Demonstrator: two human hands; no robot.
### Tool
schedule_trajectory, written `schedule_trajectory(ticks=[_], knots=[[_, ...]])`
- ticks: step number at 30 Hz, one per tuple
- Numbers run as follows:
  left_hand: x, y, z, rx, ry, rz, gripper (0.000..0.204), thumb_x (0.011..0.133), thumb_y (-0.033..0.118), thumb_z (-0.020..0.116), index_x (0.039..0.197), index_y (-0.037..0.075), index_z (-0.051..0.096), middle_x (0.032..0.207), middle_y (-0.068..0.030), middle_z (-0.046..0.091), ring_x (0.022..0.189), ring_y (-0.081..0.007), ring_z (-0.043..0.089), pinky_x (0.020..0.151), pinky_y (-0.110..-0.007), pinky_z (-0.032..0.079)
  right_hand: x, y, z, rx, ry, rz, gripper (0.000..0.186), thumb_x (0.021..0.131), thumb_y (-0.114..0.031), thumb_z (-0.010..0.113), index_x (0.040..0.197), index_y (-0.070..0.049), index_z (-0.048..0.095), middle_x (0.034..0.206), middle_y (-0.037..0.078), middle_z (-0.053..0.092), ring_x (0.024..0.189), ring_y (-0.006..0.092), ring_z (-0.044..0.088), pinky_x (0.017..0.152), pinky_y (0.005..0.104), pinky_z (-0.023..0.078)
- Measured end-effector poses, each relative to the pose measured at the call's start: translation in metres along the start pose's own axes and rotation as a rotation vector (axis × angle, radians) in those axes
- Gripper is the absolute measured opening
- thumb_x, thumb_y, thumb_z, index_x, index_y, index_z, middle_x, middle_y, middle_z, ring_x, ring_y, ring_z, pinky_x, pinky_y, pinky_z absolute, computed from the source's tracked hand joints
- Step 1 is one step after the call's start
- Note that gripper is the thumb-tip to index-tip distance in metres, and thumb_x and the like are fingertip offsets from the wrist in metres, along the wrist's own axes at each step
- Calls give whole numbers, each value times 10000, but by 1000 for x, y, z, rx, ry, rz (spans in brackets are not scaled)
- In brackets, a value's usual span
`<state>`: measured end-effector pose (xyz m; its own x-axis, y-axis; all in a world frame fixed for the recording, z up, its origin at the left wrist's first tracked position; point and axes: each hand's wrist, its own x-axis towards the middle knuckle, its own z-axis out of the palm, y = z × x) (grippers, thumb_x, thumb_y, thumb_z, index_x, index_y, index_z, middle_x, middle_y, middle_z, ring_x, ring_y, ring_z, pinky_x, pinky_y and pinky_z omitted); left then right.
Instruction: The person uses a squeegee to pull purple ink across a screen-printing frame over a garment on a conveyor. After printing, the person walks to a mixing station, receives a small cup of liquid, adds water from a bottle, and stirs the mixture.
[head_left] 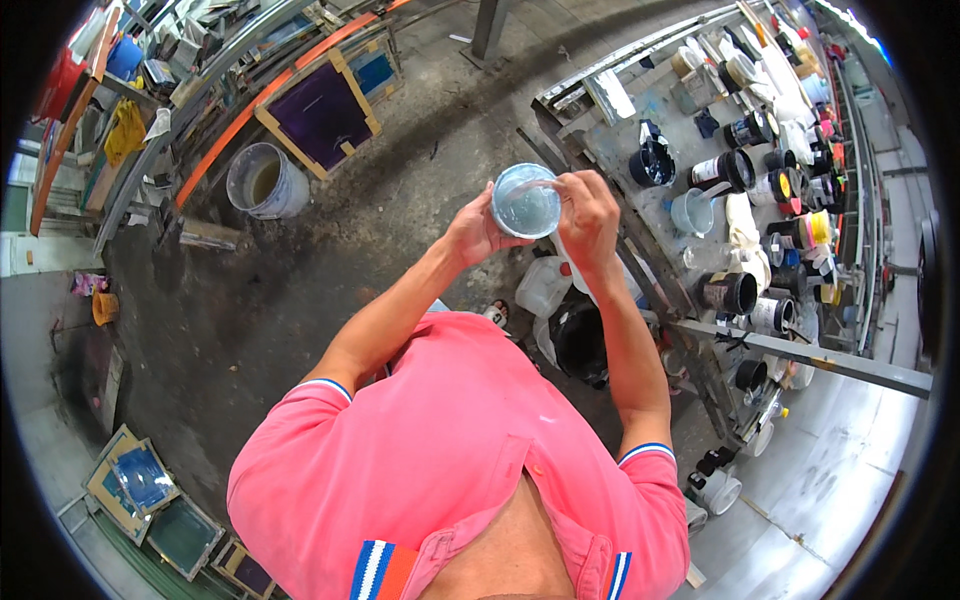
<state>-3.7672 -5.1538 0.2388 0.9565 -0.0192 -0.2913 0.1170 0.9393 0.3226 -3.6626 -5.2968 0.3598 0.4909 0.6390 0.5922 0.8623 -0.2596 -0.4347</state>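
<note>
A round translucent plastic tub [528,222] with pale grey-blue stuff in it is held up in front of me, its open top facing up. My left hand [477,230] is closed round its left side, with the fingers partly hidden beneath. At the right rim, my right hand [588,222] is closed in a pinch on a thin pale stick [545,184] that reaches into the tub. The fingers hide most of the stick, so its exact kind cannot be made out.
To my right a long workbench [608,143] carries several ink pots, including a black-smeared tub [652,162] and a clear cup [692,212]. A white jug [544,287] and a black bin [580,342] stand below. Ahead left are a bucket [268,182] and a framed screen [322,115].
</note>
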Motion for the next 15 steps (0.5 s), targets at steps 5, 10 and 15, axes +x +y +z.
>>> schedule_trajectory(ticks=[5,10,15], knots=[[2,3,-6,23,-17,28,604,1080,557,246,1494,159,431,1461,-102,541,1272,-322,597,987,-553,558,-15,-1,-22,-25,-114,60,53,843,-10,691,895,-10,680,843,134,632,784,332,643,689,433,512],[5,-2,-8,33,3,8,596,1080,556,246,1484,163,441,1450,-101,550,1275,-314,597,971,-540,574,-7,-7,5,57,-5,15,66,843,-6,690,906,-2,674,856,144,635,794,342,639,687,425,510],[3,2,-3,46,6,34,593,1079,553,266,1482,158,449,1441,-100,562,1269,-306,602,985,-548,561,-10,3,-16,-42,-50,66,41,856,-11,687,893,3,675,855,148,636,797,347,641,694,431,509]])
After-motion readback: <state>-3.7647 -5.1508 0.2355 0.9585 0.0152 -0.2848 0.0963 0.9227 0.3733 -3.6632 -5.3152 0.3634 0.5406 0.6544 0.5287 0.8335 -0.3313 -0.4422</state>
